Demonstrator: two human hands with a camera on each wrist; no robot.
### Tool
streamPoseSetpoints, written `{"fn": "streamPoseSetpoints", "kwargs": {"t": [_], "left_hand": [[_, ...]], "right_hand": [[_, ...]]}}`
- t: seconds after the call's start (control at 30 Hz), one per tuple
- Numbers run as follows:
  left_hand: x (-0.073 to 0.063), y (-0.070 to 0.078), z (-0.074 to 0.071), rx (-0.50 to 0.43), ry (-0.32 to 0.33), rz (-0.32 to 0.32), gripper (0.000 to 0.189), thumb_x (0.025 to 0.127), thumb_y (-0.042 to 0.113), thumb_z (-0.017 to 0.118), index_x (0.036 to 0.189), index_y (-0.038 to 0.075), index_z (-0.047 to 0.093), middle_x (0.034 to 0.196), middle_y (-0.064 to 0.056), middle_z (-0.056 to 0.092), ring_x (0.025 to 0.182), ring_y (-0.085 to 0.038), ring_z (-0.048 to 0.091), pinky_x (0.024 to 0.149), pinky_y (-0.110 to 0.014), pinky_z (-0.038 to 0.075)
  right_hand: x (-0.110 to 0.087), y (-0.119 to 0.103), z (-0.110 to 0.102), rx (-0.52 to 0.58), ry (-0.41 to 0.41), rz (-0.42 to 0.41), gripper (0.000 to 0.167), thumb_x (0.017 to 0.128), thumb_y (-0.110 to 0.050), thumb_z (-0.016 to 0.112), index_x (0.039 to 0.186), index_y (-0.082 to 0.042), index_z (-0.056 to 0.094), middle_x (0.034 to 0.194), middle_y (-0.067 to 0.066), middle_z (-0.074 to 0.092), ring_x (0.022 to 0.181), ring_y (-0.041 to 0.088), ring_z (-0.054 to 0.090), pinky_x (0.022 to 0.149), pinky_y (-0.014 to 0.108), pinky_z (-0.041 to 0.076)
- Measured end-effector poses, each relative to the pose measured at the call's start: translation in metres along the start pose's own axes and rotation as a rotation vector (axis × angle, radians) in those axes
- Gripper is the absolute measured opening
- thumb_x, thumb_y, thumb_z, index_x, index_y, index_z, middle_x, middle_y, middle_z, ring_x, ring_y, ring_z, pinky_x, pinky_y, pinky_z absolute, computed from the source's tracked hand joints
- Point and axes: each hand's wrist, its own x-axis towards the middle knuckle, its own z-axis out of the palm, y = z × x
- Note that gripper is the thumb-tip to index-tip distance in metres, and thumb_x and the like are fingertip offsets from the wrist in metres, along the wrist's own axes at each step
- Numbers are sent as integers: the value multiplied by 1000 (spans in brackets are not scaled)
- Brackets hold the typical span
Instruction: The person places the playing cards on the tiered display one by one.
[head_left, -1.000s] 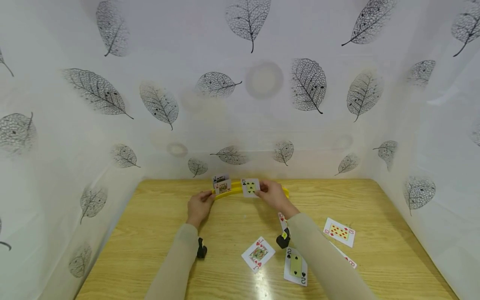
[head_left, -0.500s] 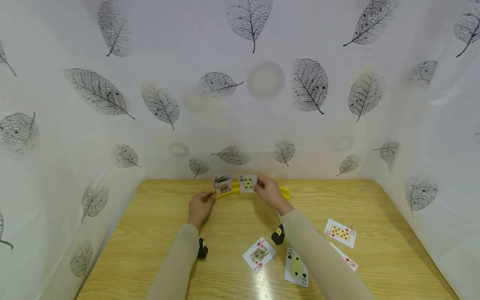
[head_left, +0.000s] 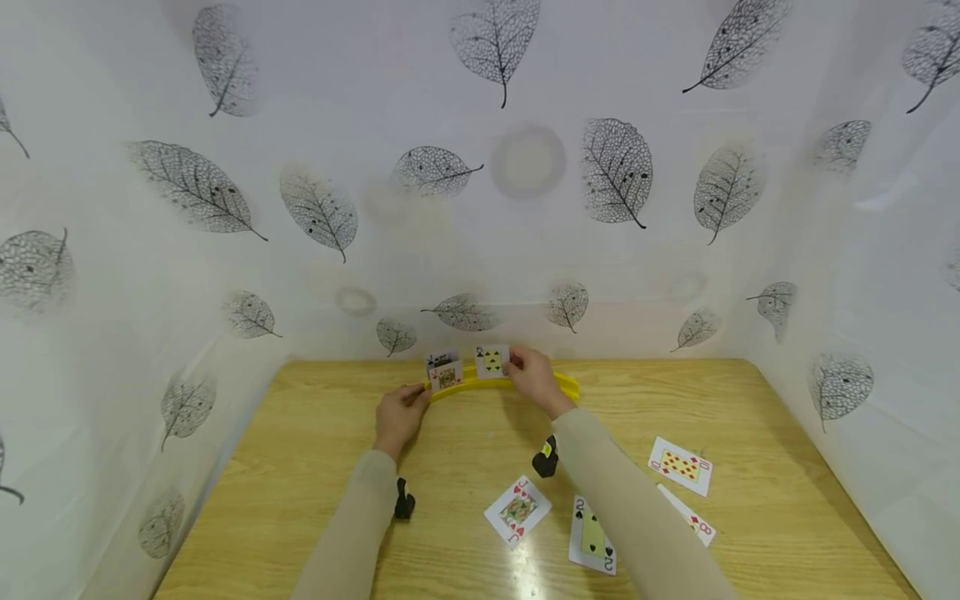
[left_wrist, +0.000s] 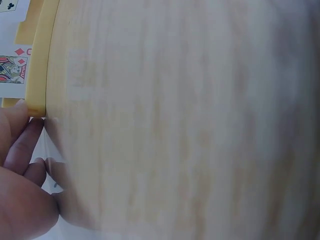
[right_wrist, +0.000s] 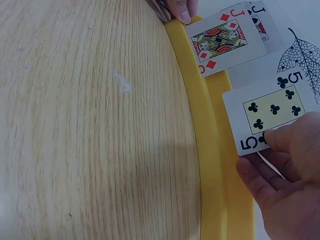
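Note:
A curved yellow card holder (head_left: 471, 385) lies near the table's back edge. Thumb and fingers of my left hand (head_left: 400, 415) grip its left end. In the right wrist view, the jack of diamonds (right_wrist: 220, 42) stands in its front slot, with another jack (right_wrist: 262, 27) of a black suit behind. My right hand (head_left: 534, 379) pinches the five of clubs (right_wrist: 275, 107) by its right side, thumb on the face and fingers behind. That card is upright, faces me and overlaps the holder's rear rail (right_wrist: 237, 200), to the right of the jacks.
Face up on the table lie the jack of hearts (head_left: 517, 510), two of spades (head_left: 592, 542), ten of diamonds (head_left: 681, 465) and eight of diamonds (head_left: 696, 523); the right sleeve (head_left: 630, 500) partly covers some. A leaf-print curtain (head_left: 480, 250) closes off the back and sides.
My right hand has moved the five of clubs slightly left and farther back, toward the holder's rear row. The left hand stays at the holder's end.

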Motion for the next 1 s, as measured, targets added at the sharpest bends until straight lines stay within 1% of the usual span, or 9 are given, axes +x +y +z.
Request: {"fn": "streamPoseSetpoints", "kwargs": {"t": [0.13, 0.23, 0.37, 0.43, 0.5, 0.67, 0.83, 0.87, 1.0], "left_hand": [[0, 0, 0, -7, 2, 2, 30, 99, 23, 75, 122, 4, 78, 126, -19, 75, 139, -43, 58, 123, -56, 42], [0, 1, 0, -5, 6, 3, 30, 99, 23, 76, 122, 4, 78, 126, -19, 75, 139, -43, 58, 123, -55, 42], [-1, 2, -1, -8, 6, 8, 30, 100, 21, 75, 122, 2, 78, 126, -21, 75, 139, -45, 57, 122, -56, 43], [-1, 2, -1, -11, 4, 8, 29, 100, 20, 74, 122, 2, 78, 126, -21, 75, 139, -45, 57, 122, -56, 43], [-1, 2, -2, -8, 4, 7, 30, 100, 21, 74, 122, 2, 78, 127, -21, 74, 139, -44, 58, 122, -56, 44], [-1, 2, -2, -3, 8, 10, 30, 99, 23, 75, 122, 4, 78, 129, -19, 74, 140, -42, 58, 121, -54, 45], [0, 1, -2, -6, 5, 1, 30, 100, 24, 75, 122, 4, 78, 130, -19, 74, 140, -41, 57, 121, -54, 44], [-1, 1, -2, -13, 1, -7, 30, 100, 24, 75, 123, 5, 78, 131, -19, 73, 141, -41, 57, 122, -54, 44], [-1, 1, -1, -10, -1, -7, 29, 101, 22, 73, 122, 4, 78, 130, -19, 74, 141, -42, 56, 121, -55, 44]], "right_hand": [[3, -1, 1, 0, 14, -1, 10, 100, -4, 65, 103, 1, 74, 101, 18, 77, 87, 24, 67, 71, 29, 54], [5, -2, 1, -10, 20, -13, 9, 100, -4, 65, 94, 0, 70, 92, 15, 73, 80, 21, 60, 68, 27, 48], [8, -6, 2, -17, 23, -39, 18, 100, -4, 65, 83, -2, 60, 78, 10, 62, 73, 19, 50, 64, 28, 41], [10, -8, 2, -12, 17, -47, 21, 101, -4, 65, 81, -4, 57, 75, 7, 57, 70, 18, 48, 63, 28, 40], [11, -10, 2, -1, 1, -47, 25, 103, -5, 63, 80, -5, 54, 73, 5, 53, 68, 17, 45, 63, 28, 39], [12, -14, 2, 28, -27, -41, 29, 106, -7, 60, 79, -7, 50, 73, 3, 49, 66, 16, 42, 63, 28, 37], [14, -16, 3, 38, -31, -55, 29, 106, -7, 60, 79, -6, 50, 71, 3, 45, 64, 16, 40, 62, 28, 35], [15, -16, 3, 39, -29, -57, 28, 105, -6, 60, 79, -6, 50, 71, 3, 45, 64, 16, 40, 62, 28, 35], [16, -16, 5, 37, -27, -58, 28, 105, -5, 61, 78, -6, 51, 71, 3, 46, 64, 17, 41, 62, 28, 35]]}}
